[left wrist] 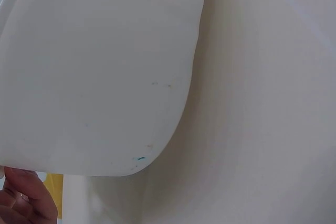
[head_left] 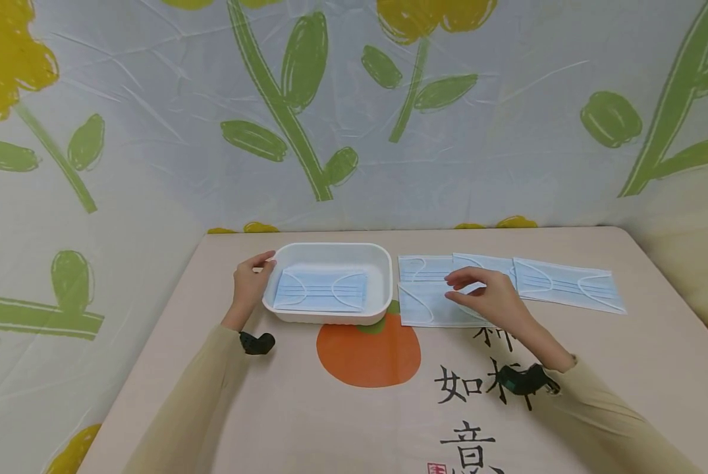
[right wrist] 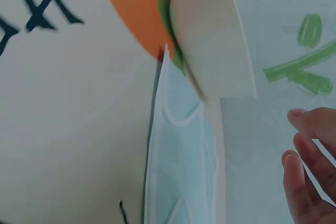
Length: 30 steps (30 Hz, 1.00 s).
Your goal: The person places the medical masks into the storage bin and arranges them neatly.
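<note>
A white plastic tray point(head_left: 328, 316) stands at the back of the table, with a blue face mask point(head_left: 321, 291) lying flat inside it. At the tray's left rim my left hand point(head_left: 251, 283) pinches the edge with thumb and fingers; the left wrist view shows the tray's outer wall point(left wrist: 105, 77) and a bit of that hand point(left wrist: 26, 195). My right hand point(head_left: 490, 296) hovers over the loose masks, thumb and fingers curved and apart, holding nothing. Below it lies a face mask point(head_left: 421, 313) nearest the front, overlapping another mask point(head_left: 415, 264) behind.
Farther right, more masks lie in an overlapping row, the outermost mask point(head_left: 573, 286) tilted slightly. The table point(head_left: 306, 428) carries a printed orange fruit point(head_left: 368, 355) and dark characters point(head_left: 466, 385). A flower-patterned cloth point(head_left: 448, 158) hangs behind the table.
</note>
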{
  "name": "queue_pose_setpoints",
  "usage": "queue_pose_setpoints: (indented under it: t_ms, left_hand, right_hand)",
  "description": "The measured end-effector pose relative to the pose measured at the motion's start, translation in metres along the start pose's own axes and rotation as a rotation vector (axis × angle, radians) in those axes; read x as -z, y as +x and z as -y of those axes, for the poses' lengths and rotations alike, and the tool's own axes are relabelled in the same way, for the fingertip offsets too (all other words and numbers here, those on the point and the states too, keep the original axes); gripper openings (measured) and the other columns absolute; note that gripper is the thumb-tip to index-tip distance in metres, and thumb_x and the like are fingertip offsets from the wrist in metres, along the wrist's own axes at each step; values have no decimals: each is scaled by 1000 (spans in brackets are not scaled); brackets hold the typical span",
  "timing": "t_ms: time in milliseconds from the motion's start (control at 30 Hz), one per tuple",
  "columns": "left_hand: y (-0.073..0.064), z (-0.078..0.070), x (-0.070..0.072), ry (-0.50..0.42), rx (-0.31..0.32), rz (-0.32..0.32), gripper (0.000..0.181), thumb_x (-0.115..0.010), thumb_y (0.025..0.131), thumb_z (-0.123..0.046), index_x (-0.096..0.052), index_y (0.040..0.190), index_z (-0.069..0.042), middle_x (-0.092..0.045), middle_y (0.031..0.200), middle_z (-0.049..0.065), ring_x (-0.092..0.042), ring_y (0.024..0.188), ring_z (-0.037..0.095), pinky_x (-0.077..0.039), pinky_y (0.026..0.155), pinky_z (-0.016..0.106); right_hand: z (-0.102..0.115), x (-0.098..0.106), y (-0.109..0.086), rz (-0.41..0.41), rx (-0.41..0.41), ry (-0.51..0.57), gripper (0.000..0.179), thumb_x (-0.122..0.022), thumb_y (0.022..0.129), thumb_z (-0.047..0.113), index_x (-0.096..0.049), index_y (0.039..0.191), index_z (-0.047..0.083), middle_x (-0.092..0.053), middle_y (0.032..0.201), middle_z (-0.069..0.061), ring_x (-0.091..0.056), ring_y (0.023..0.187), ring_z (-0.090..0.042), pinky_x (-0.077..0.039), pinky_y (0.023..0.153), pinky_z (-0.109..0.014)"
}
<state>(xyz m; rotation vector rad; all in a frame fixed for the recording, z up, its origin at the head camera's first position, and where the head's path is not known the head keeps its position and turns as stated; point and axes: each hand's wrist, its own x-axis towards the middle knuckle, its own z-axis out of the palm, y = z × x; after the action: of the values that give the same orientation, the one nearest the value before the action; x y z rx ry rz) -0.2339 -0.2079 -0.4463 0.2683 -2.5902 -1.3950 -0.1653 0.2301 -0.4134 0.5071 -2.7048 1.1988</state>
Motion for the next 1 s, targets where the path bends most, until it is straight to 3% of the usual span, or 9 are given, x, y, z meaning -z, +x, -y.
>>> queue_pose_setpoints:
  t_ms: [133,400,833,900,1000]
  left_hand:
    - [0,-1,0,-1,-1,-1,31,-56,97,-18,-64,126,-9,-64,116,17,-54,101,25,-42,75,23]
    - [0,0,0,-3,-18,-14,31,-58,96,-18,-65,124,-8,-65,114,17,-55,99,24,-41,73,23]
    - [-1,-1,2,2,2,7,32,-57,97,-19,-64,126,-9,-64,116,16,-53,101,25,-41,76,25]
    - [-1,-2,2,3,1,6,31,-57,97,-19,-64,125,-8,-64,115,17,-53,101,25,-41,76,24]
    - [-1,-2,2,1,-4,-4,31,-58,96,-18,-65,124,-8,-66,114,17,-55,101,25,-41,74,24]
  right_hand:
    - [-6,8,-7,-7,-6,-31,24,-75,82,12,-70,104,3,-72,100,-12,-66,86,-22,-51,70,-15]
    - [-24,23,-21,-10,-60,-51,26,-74,84,15,-69,106,2,-72,99,-15,-56,81,11,-49,70,-11]
    - [-64,47,-42,-85,-98,-53,29,-75,82,15,-69,107,0,-70,97,-19,-53,78,18,-46,67,-6]
    - [-69,50,-44,-97,-98,-42,30,-76,82,13,-68,107,-1,-71,95,-14,-54,77,17,-46,66,-6]
    - [-78,56,-46,-106,-111,-35,31,-76,81,14,-68,108,0,-71,89,7,-55,76,17,-46,66,-6]
